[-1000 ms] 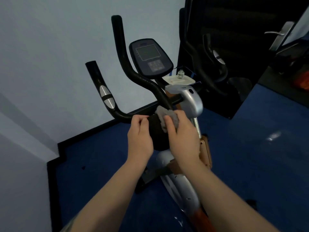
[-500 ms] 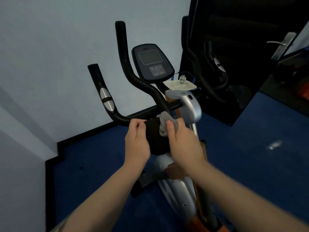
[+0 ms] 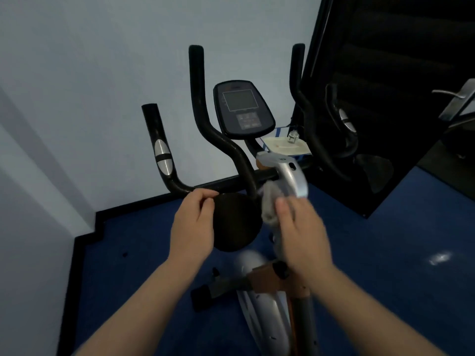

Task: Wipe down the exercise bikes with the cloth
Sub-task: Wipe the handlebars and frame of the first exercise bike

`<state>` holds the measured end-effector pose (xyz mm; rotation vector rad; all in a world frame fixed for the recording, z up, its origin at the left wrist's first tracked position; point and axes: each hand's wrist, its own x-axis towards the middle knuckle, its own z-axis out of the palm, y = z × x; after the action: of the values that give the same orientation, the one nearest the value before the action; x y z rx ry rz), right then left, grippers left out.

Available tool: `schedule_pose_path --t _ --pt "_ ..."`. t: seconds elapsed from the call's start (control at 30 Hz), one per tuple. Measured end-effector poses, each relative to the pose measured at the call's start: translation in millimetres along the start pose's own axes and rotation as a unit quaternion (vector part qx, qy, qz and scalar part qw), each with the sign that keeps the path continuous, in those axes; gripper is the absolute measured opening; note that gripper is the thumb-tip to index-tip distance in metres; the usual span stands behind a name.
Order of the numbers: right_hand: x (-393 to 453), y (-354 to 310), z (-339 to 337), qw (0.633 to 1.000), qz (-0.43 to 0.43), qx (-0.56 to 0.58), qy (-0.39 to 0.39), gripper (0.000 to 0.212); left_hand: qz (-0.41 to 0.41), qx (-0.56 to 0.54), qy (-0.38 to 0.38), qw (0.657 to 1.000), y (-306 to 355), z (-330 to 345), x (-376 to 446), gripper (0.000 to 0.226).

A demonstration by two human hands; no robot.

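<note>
A: Scanning left to right — white wall (image 3: 77, 73), then the exercise bike (image 3: 259, 319) with its black handlebar (image 3: 177, 186), silver pulse sensor (image 3: 162, 156) on the left grip.

B: Left hand (image 3: 191, 227)?

A: Fingers curled, tips pinching at the rim of the round black pad (image 3: 236, 222) just under the crossbar. Same station as a second ago; it has only inched outward along the pad's edge.

B: And the cloth (image 3: 270, 204)?

A: Grey, bunched, held by the right hand (image 3: 303, 232) with fingers folded round it, pressed against the lower edge of the silver stem housing (image 3: 288, 173). Change noted: a second ago the cloth sat on the pad itself; now it is off the pad to the right and on the housing. The right hand is blurred — likely mid-stroke.

B: Meaning?

A: My reading — pad probably done, wipe advancing to the stem. Console (image 3: 243, 109), grips and frame appear untouched as yet.

B: Any legible text?

A: None. Console screen dark, keypad markings too small to read; a small mark on the housing top is unreadable. Dark mirrored panel (image 3: 385, 73) at far right, blue floor (image 3: 385, 253) below.
</note>
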<state>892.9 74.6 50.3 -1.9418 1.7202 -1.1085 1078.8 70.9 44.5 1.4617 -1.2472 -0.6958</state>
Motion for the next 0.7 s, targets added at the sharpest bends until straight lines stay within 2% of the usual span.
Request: schedule_pose_path --t 0.1,0.17,0.27,0.37,0.43,0.57,0.7 --pt "64 -12 -7 0.998 -0.048 0.04 -0.006 0.012 0.042 0.049 -0.007 0.998 15 0 14 0.026" --pt "102 -24 5 0.995 -0.097 0.005 -0.034 0.021 0.078 0.101 -0.014 0.992 29 4 35 0.027" --pt "128 -30 35 0.986 -0.155 -0.046 -0.051 0.015 0.122 0.201 -0.04 0.971 40 9 64 0.027" --pt "109 -15 48 0.993 -0.1 0.055 -0.007 0.013 0.118 0.262 -0.076 0.955 32 12 69 0.032" --pt "88 2 40 0.993 -0.09 0.081 -0.005 0.017 0.102 0.276 -0.069 0.953 24 13 67 0.032" --pt "102 -2 21 0.99 -0.117 -0.014 -0.074 0.022 0.111 0.309 -0.05 0.943 22 14 67 0.027" --pt "104 -21 42 0.997 -0.078 0.01 -0.014 0.018 0.105 0.286 -0.08 0.949 24 13 69 0.029"
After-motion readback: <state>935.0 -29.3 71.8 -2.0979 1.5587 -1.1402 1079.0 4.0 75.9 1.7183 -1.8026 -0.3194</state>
